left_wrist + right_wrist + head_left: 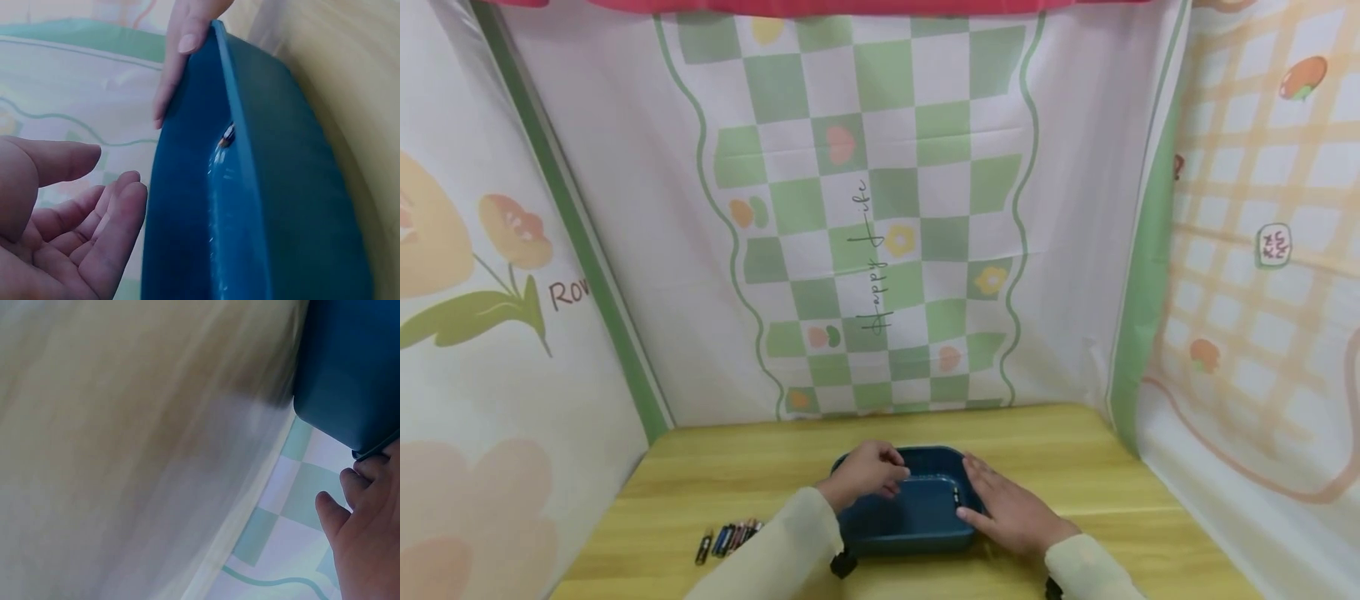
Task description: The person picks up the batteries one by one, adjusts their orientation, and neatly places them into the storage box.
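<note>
A dark blue plastic bin [910, 545] sits on the table. Over its left rim hovers my left hand [870, 471], loosely curled with nothing between thumb and fingers. In the left wrist view, the same left hand [87, 231] shows a gap between thumb and fingertips beside the bin [294, 150]. My right hand [1011, 510] rests along the bin's right rim, fingers extended and thumb toward the inside. Inside, against the right wall, lies one small battery [957, 497], dark with a copper-coloured end. Several batteries [733, 536] lie in a row left of the bin, partly hidden by the left sleeve.
The yellow wood-grain table [1045, 450] extends around the bin. Printed fabric curtains [887, 250] hang behind it and at both sides. A single battery [703, 547] lies slightly apart at the left end of the row.
</note>
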Motion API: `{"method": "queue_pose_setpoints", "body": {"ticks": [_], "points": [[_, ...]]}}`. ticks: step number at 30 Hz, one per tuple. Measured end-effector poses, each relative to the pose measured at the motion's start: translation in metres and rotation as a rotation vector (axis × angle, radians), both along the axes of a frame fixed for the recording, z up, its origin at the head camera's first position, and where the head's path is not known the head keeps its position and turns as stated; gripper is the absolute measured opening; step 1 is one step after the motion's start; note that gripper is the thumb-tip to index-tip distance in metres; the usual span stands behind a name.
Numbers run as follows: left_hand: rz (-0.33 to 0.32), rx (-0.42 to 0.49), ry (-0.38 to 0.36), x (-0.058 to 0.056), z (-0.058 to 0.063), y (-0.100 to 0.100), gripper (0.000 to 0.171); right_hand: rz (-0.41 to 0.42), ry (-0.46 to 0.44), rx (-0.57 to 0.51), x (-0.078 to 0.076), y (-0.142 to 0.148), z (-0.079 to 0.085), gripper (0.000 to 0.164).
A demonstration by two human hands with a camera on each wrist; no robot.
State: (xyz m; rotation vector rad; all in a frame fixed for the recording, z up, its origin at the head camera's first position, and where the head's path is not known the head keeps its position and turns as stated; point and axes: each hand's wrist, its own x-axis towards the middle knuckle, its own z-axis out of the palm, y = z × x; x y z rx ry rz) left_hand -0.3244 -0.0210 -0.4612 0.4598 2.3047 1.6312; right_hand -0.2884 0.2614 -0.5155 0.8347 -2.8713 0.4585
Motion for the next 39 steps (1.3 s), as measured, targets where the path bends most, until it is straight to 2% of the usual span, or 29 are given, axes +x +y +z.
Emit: {"method": "queue_pose_setpoints", "body": {"ticks": [7, 16, 21, 31, 39], "points": [[0.051, 0.015, 0.015, 0.003, 0.008, -0.023, 0.017, 0.013, -0.023, 0.005, -0.001, 0.001, 0.0, 0.078], [0.087, 0.027, 0.001, 0.005, 0.01, -0.064, 0.019, 0.017, 0.002, 0.018, -0.001, 0.001, -0.002, 0.079], [0.109, 0.029, -0.006, 0.008, 0.007, -0.084, 0.023, 0.019, 0.012, 0.02, 0.002, -0.001, -0.002, 0.078], [0.185, -0.008, -0.01, 0.027, -0.001, -0.12, 0.025, 0.028, 0.01, 0.022, 0.003, -0.005, -0.008, 0.079], [0.208, -0.019, -0.008, 0.024, -0.006, -0.139, 0.029, -0.001, 0.011, 0.019, 0.001, 0.0, -0.001, 0.078]]}}
